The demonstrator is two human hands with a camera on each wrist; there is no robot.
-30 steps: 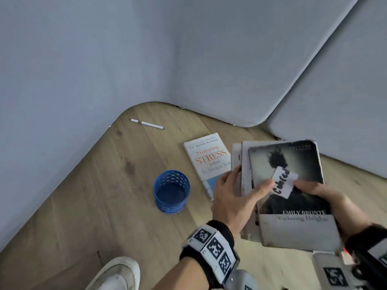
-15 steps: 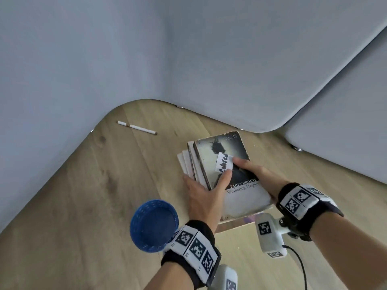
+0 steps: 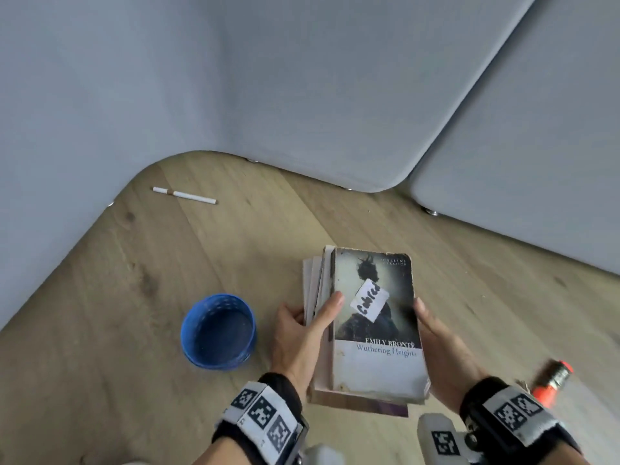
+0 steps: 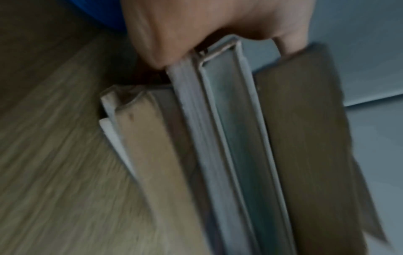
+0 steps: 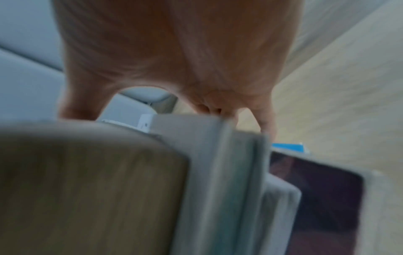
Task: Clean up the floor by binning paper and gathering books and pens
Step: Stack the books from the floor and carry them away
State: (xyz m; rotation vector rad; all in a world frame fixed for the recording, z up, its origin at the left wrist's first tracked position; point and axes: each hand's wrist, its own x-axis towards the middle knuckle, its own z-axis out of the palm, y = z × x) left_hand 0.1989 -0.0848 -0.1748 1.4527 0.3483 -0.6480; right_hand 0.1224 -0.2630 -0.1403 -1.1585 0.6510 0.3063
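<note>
A stack of books [image 3: 375, 360], with a worn "Wuthering Heights" on top, sits low over the wooden floor. My left hand [image 3: 298, 330] grips its left edge, thumb on the cover. My right hand [image 3: 436, 344] grips the right edge. The left wrist view shows the books' spines and page edges [image 4: 229, 138] under my fingers [image 4: 152, 43]. In the right wrist view, a blue corner [image 5: 287, 147] peeks out under the stack [image 5: 109, 189]. A white pen [image 3: 184, 195] lies at the far left near the wall.
A blue mesh cup [image 3: 218, 330] stands upright just left of my left hand. An orange-red marker [image 3: 552, 382] lies on the floor [image 3: 134, 364] at the right. Grey upholstered panels [image 3: 302, 95] close in the floor at the back and both sides.
Both hands carried the stack left and down over the white "Stopping Stress" book, which is now hidden beneath. My right hand slid from the top cover to the right edge.
</note>
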